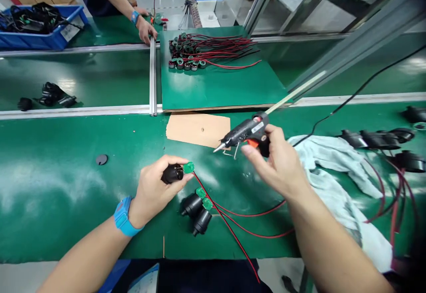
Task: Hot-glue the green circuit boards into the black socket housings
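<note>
My left hand (159, 180) is closed around a black cylindrical housing (172, 174). At the housing's right end sits a small round green circuit board (188, 167), with red and black wires trailing down to the right. In my right hand (282, 160) is a black glue gun (246, 131) with an orange trigger; a pale glue stick (296, 92) juts from its rear. Its metal nozzle points down and left, above and right of the board, apart from it. Below my left hand lie two more black housings (201, 221) with green boards and red wires.
A tan cardboard piece (186, 129) lies ahead, near a raised green board (226, 89) bearing several wired parts (188, 53). A pale cloth (333, 164) and black housings (379, 138) are right. A black disc (101, 159) lies left. Across the bench, a co-worker's hand (146, 29) touches a metal rail.
</note>
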The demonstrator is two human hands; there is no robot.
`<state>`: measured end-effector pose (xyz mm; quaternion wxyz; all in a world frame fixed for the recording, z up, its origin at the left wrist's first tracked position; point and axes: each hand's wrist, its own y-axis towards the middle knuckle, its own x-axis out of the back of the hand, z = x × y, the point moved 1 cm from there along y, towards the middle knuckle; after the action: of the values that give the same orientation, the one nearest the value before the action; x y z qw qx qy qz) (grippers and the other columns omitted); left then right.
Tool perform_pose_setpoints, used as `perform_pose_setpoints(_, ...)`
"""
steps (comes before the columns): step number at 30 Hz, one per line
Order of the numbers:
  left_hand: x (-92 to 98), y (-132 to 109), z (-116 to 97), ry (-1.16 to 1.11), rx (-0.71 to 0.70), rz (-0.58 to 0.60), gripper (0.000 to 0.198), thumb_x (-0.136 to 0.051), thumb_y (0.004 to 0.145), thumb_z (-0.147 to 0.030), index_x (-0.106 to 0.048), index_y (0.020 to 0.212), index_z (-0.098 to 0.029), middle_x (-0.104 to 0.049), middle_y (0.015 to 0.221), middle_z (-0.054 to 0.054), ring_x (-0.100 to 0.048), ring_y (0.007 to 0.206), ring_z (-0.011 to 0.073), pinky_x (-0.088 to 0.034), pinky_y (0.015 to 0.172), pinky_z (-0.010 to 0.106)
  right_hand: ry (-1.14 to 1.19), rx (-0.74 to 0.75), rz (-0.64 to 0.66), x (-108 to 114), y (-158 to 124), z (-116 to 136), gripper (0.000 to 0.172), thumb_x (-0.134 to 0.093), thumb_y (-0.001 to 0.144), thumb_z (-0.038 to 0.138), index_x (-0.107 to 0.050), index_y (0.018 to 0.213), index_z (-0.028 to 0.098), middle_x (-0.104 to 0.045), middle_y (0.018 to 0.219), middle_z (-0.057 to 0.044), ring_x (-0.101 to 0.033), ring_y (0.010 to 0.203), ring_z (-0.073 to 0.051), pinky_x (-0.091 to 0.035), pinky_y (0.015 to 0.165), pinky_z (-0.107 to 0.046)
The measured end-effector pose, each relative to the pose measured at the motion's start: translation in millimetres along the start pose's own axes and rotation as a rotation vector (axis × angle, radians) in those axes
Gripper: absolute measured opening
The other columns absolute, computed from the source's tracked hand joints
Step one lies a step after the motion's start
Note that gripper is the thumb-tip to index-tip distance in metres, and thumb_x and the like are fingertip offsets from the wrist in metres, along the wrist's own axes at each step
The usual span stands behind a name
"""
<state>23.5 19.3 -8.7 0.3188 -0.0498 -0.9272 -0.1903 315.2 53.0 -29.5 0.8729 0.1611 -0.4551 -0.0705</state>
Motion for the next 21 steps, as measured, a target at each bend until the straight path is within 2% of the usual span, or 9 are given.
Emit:
perform_pose_setpoints(4, -2.7, -2, -4, -0.054, 0.094, 0.006, 0.025, -0.083, 0.081, -0.029, -0.068, 0.101, -0.024, -0.069, 0.074, -0.007, -0.062, 0.06, 0.0071, -0.048, 0.057, 0.016, -0.112, 0.225, -0.162, 2, -10, 36, 0.029, -0.067, 0.088, 0.045, -0.055, 0.1, 0.021, -0.057, 0.076, -0.002, -0.056, 0.066, -0.019, -0.045, 0.06, -0.032)
perform_pose_setpoints(7, -4.3, -4, -6, -0.088, 0.133, 0.031, 0.025, -0.083, 0.081, -0.029, -0.068, 0.1, -0.023, -0.068, 0.072, -0.007, -0.06, 0.059, 0.0067, -0.048, 0.056, 0.016, -0.224, 0.272, -0.212, 1, -15, 44, 0.027, -0.068, 0.089, 0.034, -0.058, 0.11, 0.021, -0.058, 0.078, -0.003, -0.058, 0.07, -0.021, -0.046, 0.063, -0.033)
perform_pose_setpoints(10, -5.3, -4, -8, -0.116, 0.157, 0.041, 0.025, -0.083, 0.08, -0.028, -0.068, 0.1, -0.023, -0.067, 0.072, -0.007, -0.06, 0.059, 0.0066, -0.048, 0.057, 0.016, -0.269, 0.291, -0.221, 0, -17, 43, 0.034, -0.066, 0.091, 0.033, -0.059, 0.12, 0.019, -0.06, 0.08, -0.004, -0.059, 0.072, -0.022, -0.046, 0.065, -0.034)
perform_pose_setpoints(13, -5.5, -4, -8, -0.122, 0.163, 0.042, 0.026, -0.084, 0.08, -0.029, -0.069, 0.1, -0.023, -0.067, 0.071, -0.007, -0.059, 0.058, 0.0064, -0.048, 0.056, 0.016, -0.298, 0.312, -0.212, 0, -19, 40, 0.033, -0.063, 0.093, 0.033, -0.057, 0.123, 0.02, -0.064, 0.084, -0.006, -0.061, 0.075, -0.024, -0.047, 0.066, -0.035)
perform_pose_setpoints(18, -4.9, -4, -10, -0.133, 0.164, 0.04, 0.025, -0.083, 0.08, -0.028, -0.069, 0.099, -0.023, -0.067, 0.07, -0.007, -0.059, 0.057, 0.0067, -0.048, 0.054, 0.016, -0.301, 0.252, -0.116, -1, -21, 40, 0.036, -0.057, 0.096, 0.032, -0.053, 0.13, 0.023, -0.068, 0.097, -0.012, -0.065, 0.085, -0.029, -0.051, 0.072, -0.042)
perform_pose_setpoints(21, -4.9, -4, -10, -0.14, 0.177, 0.042, 0.025, -0.084, 0.08, -0.029, -0.069, 0.099, -0.022, -0.066, 0.069, -0.006, -0.058, 0.057, 0.0075, -0.048, 0.054, 0.017, -0.324, 0.252, -0.125, 0, -23, 41, 0.043, -0.057, 0.095, 0.031, -0.051, 0.137, 0.025, -0.068, 0.102, -0.013, -0.066, 0.088, -0.031, -0.052, 0.074, -0.045)
